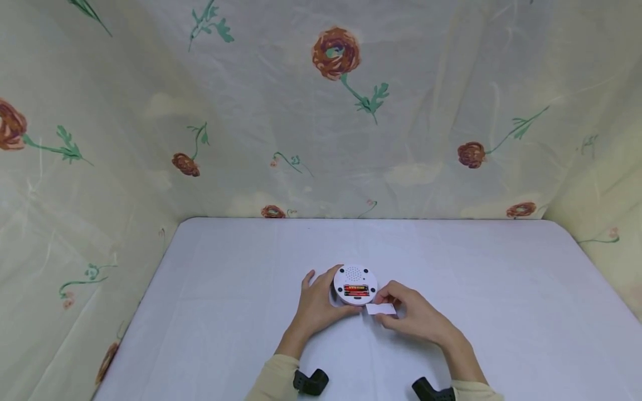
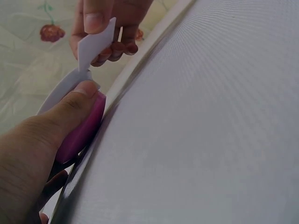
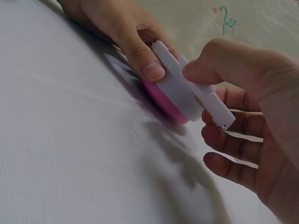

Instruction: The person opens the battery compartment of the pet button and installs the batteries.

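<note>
A round white device (image 1: 353, 273) shows its underside, with small speaker holes, dark round feet and an uncovered battery bay. Red batteries (image 1: 356, 290) lie inside that bay. My left hand (image 1: 318, 303) grips the device by its edge, with the thumb on the near side. In the right wrist view, the device's lower body is a pink rim (image 3: 164, 103), close to the tabletop. My right hand (image 1: 416, 314) pinches a flat white battery cover (image 1: 380, 309) between thumb and fingers, just beside the device's near right edge. Its remaining fingers are loosely bent in the right wrist view.
A white cloth-covered table (image 1: 225, 262) with rounded far corners lies under both hands. Pale flower-patterned curtains (image 1: 261, 100) hang behind it and along both sides. Black wrist cameras (image 1: 312, 382) sit at the sleeve cuffs.
</note>
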The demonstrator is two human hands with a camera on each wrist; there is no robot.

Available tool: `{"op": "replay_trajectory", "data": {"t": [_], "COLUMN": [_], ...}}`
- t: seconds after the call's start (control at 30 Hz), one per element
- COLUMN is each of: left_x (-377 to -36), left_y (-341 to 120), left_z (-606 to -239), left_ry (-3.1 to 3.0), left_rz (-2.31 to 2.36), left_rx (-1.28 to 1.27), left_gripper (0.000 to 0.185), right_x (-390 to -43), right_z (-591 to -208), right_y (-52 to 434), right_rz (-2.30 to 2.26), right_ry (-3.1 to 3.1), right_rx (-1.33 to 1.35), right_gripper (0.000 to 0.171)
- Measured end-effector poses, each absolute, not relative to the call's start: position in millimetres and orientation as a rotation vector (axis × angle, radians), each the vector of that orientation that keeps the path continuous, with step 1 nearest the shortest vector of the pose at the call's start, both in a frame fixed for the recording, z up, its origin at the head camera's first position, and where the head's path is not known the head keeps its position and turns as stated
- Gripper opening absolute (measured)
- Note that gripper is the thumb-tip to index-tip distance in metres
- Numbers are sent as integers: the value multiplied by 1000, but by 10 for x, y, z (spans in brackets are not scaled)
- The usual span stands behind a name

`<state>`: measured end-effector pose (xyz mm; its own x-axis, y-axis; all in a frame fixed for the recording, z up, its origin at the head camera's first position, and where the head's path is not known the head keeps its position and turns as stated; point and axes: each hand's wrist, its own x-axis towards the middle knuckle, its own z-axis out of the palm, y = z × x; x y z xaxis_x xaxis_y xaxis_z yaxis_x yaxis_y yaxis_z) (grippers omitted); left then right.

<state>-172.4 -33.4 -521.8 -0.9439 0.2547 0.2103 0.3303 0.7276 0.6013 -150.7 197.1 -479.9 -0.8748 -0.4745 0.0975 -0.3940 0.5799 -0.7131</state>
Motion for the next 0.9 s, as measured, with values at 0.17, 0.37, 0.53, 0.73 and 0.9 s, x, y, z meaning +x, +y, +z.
{"op": "replay_trajectory", "data": {"t": [0.17, 0.37, 0.53, 0.73, 0.9], "left_x": [-1718, -1709, -1707, -1720, -1732], "left_y": [-340, -344, -348, -346, -338], "left_z": [-5212, -5226, -5233, -5235, -5229], "left_ry": [-2815, -2810, -2785, -2785, -2790], "left_rz": [-1026, -1029, -1021, -1005, -1003], "left_rx": [-472, -475, -489, -491, -496], "left_gripper": [96, 96, 96, 95, 94], "right_x": [-1507, -1496, -1503, -1525, -1542], "right_z": [-4786, -4768, -4773, -4802, -4801], "right_y": [1957, 1941, 1926, 1883, 1859], "right_rz": [-1198, -1217, -1266, -1316, -1347], "right_ry": [2690, 2671, 2664, 2717, 2766], "right_rx": [-752, -759, -820, -907, -936], "right_gripper": [25, 25, 23, 23, 25]}}
